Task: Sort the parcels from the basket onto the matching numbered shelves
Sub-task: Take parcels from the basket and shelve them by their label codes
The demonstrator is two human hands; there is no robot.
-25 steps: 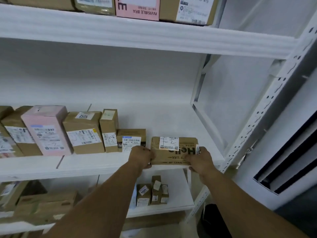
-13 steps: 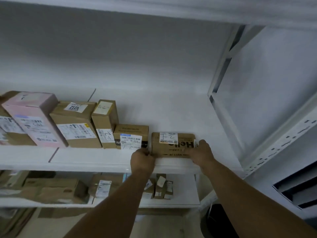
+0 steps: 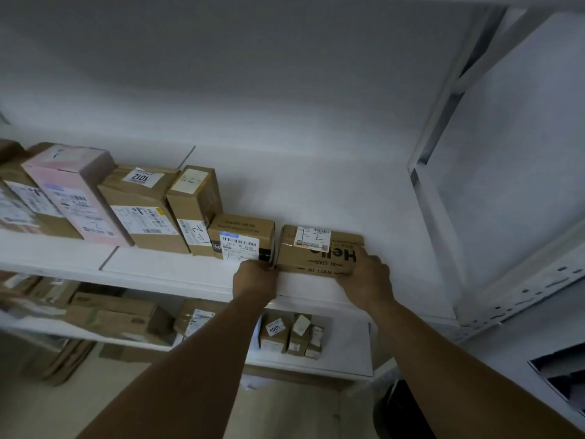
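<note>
- Parcel (image 3: 316,256) of brown cardboard, printed "AI LIAN" and bearing a white label handwritten "1-2", is sitting flat on the middle shelf (image 3: 164,270), at the right end of a row of boxes.
- Left hand (image 3: 254,278) is gripping the parcel's near left corner with its fingers curled against the cardboard; the knuckles are hiding the fingertips.
- Right hand (image 3: 364,277) is clasping the parcel's right end, its fingers wrapping over the printed front face.
- Small box (image 3: 240,236) with a barcode label is standing just beside the parcel's left end, with a narrow gap showing between the two.
- Tall narrow box (image 3: 193,207), also marked "1-2", is pressing against the small box's left side.
- Wider box (image 3: 142,213) labelled "1012" and pink box (image 3: 76,198) are lining up further left, each touching its neighbour.
- Lower shelf (image 3: 348,350) is carrying a cluster of little boxes (image 3: 275,332) below the parcel, one of them tagged "4004".
</note>
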